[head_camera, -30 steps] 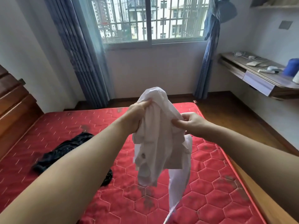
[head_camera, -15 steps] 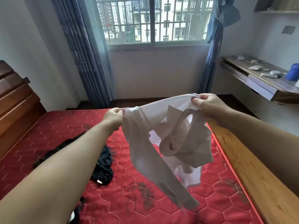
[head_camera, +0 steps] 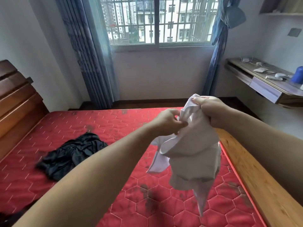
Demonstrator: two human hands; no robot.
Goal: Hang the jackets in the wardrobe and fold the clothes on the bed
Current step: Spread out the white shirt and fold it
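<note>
At the centre right of the frame, both bare forearms reach forward and converge over the red quilted mattress (head_camera: pixel 114 128). The right hand (head_camera: pixel 211 110), higher, is fisted around the bunched top of a crumpled white cloth garment (head_camera: pixel 193 154); the left hand (head_camera: pixel 165 122), just beside it, pinches a fold of the same garment. The cloth hangs limp below both hands, clear of the bed. At left, a crumpled black garment (head_camera: pixel 72 153) lies on the mattress.

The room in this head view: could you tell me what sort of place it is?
Most likely a home bedroom: a bed with a red quilted mattress and wooden headboard, a curtained window, and a wall-mounted desk.
</note>
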